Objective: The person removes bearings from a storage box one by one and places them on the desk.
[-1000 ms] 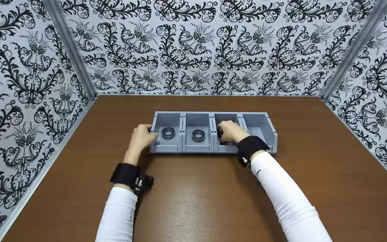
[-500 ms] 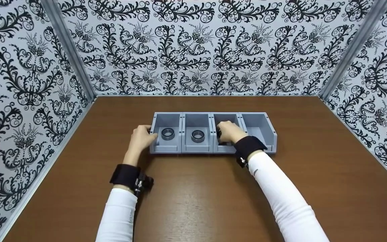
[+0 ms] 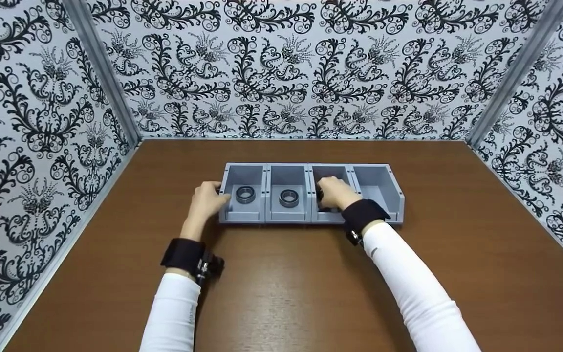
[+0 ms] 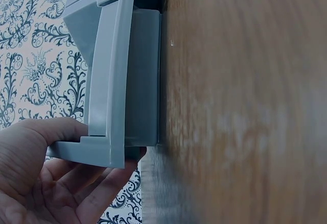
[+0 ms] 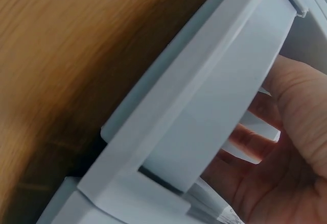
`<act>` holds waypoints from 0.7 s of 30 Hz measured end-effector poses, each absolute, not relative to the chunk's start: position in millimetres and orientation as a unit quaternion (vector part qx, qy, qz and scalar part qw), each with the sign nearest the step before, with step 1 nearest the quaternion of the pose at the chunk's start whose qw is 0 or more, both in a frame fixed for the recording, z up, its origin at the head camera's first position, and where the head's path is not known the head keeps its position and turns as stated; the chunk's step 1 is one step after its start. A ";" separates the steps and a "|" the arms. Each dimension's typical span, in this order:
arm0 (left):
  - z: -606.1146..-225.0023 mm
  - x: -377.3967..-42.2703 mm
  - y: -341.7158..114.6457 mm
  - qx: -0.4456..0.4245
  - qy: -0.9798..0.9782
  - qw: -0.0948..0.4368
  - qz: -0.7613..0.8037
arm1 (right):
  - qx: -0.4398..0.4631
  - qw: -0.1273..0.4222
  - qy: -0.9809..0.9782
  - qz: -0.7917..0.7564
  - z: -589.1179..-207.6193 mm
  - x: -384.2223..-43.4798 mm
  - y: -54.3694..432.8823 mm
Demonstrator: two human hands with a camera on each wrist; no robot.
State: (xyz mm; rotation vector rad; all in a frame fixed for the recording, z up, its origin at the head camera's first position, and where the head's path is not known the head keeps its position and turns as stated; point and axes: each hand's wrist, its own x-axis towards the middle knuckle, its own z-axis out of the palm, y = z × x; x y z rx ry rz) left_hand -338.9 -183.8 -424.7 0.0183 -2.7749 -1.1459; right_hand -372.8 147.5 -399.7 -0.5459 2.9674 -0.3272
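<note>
On the table [image 3: 257,278], the bins [image 3: 288,216] may skid if the left hand [image 3: 206,199], gripping their left end, tugs. The right hand [image 3: 334,192] is in the third from left (I cannot tell whether its fingers [image 5: 253,143] hold anything); jolting could shift the rings [image 3: 289,205] in the first two.

A person's left arm [image 3: 171,310] and right arm [image 3: 413,283], white-sleeved with black-banded wrists [image 3: 183,253], stretch toward the desk's [image 3: 271,283] far edge. The left hand [image 3: 205,201] pinches, thumb [image 4: 56,127] opposite fingers [image 4: 102,194]; the right hand [image 3: 335,191] angles downward, fingertips hidden.

Work booth [image 3: 103,73], patterned walls [image 3: 281,83], wooden tabletop [image 3: 271,274]
</note>
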 end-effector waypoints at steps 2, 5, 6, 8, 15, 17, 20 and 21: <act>-424.9 -339.0 -183.8 0.006 -0.922 0.068 -0.382 | -0.182 0.050 0.977 -0.104 -400.1 -373.3 147.7; -424.9 -339.1 -183.6 0.005 -0.922 0.069 -0.381 | -0.185 0.048 0.977 -0.095 -400.6 -375.4 147.6; -424.8 -339.0 -183.6 0.006 -0.922 0.068 -0.382 | -0.186 0.048 0.977 -0.092 -400.8 -376.2 147.7; -424.9 -339.1 -183.6 0.006 -0.921 0.068 -0.384 | -0.186 0.049 0.977 -0.090 -401.1 -377.4 147.7; -425.4 -338.7 -183.9 0.006 -0.920 0.065 -0.386 | -0.197 0.047 0.975 -0.091 -400.3 -377.3 149.2; -425.6 -338.8 -184.0 0.005 -0.921 0.066 -0.384 | -0.203 0.042 0.974 -0.094 -399.5 -376.7 150.2; -425.9 -339.0 -184.2 0.004 -0.921 0.068 -0.384 | -0.213 0.034 0.971 -0.103 -397.7 -375.2 151.5; -425.9 -339.0 -184.2 0.004 -0.921 0.069 -0.383 | -0.218 0.031 0.970 -0.106 -397.0 -374.7 151.7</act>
